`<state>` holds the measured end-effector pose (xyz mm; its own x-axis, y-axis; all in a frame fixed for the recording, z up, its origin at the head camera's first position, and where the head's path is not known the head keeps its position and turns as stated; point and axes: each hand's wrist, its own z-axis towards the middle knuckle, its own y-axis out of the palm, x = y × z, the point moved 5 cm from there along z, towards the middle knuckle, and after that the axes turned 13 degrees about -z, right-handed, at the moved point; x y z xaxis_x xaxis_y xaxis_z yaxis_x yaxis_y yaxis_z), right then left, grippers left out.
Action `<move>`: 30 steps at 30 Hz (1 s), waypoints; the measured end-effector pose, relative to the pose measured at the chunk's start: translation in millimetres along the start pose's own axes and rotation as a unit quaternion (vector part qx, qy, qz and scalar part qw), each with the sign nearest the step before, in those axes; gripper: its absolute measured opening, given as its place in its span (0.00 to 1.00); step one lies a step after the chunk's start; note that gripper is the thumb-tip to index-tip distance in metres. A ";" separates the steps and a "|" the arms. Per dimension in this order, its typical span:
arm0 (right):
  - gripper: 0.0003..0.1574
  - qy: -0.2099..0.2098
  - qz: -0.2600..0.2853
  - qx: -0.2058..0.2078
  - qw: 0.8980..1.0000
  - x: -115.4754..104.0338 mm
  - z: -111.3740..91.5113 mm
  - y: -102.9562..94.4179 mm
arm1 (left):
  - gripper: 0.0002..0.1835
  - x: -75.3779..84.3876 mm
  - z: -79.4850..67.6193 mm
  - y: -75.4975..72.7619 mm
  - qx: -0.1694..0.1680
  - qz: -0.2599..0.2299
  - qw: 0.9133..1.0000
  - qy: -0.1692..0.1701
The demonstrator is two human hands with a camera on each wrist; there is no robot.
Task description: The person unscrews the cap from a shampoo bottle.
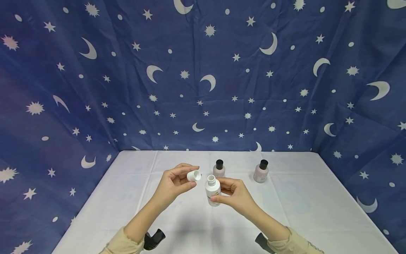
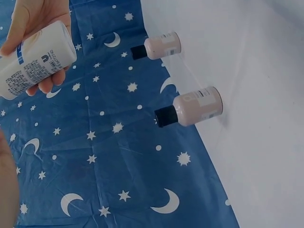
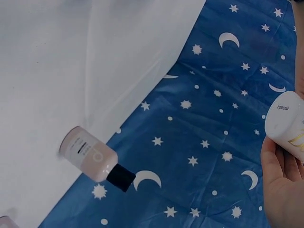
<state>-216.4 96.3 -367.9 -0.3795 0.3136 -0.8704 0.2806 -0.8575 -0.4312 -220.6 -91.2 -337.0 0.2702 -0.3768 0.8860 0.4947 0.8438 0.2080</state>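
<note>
A white screw cap [image 1: 194, 175] is pinched between the thumb and fingers of my left hand [image 1: 173, 181], its hollow underside showing. My right hand [image 1: 236, 195] grips a small white bottle [image 1: 212, 192] with a bare threaded neck, raised off the table and tilted slightly. Cap and bottle are apart, the cap to the left and a little higher. In the left wrist view, printed text shows on the side of the white bottle [image 2: 42, 59]. The right wrist view shows its base and my right hand [image 3: 282, 190] around it.
Two pinkish bottles with black caps stand farther back on the white-clothed table [image 1: 317, 211]: one pink bottle [image 1: 219, 171] just behind the white bottle, another pink bottle [image 1: 260, 173] to the right. A blue curtain [image 1: 222, 88] with moons and stars encloses the back and sides.
</note>
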 end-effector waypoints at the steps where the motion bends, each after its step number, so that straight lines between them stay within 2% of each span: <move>1: 0.33 0.000 0.000 0.000 1.000 0.2 0.2 -0.1 | 0.22 -0.3 -0.5 -0.7 0.001 0.001 1.000 -0.002; 13: 0.32 0.006 -0.013 -0.010 1.000 6.1 6.8 3.1 | 0.16 -1.8 -7.9 -12.4 0.019 0.017 0.999 -0.041; 18: 0.32 0.010 -0.007 -0.026 1.000 13.5 12.3 7.0 | 0.21 -3.4 -10.9 -18.2 0.030 0.035 0.997 -0.062; 25: 0.30 -0.005 -0.007 -0.033 0.999 20.1 24.5 12.3 | 0.22 -9.2 -17.7 -31.4 0.055 0.085 0.993 -0.065; 30: 0.29 -0.019 -0.035 -0.029 0.999 19.7 33.0 13.6 | 0.21 -9.0 -26.7 -47.5 0.095 0.133 0.985 -0.049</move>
<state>-249.2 77.4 -383.1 -0.4339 0.3554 -0.8279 0.3014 -0.8087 -0.5051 -224.5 -138.1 -365.9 0.2829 -0.1020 0.9537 0.2510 0.9676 0.0291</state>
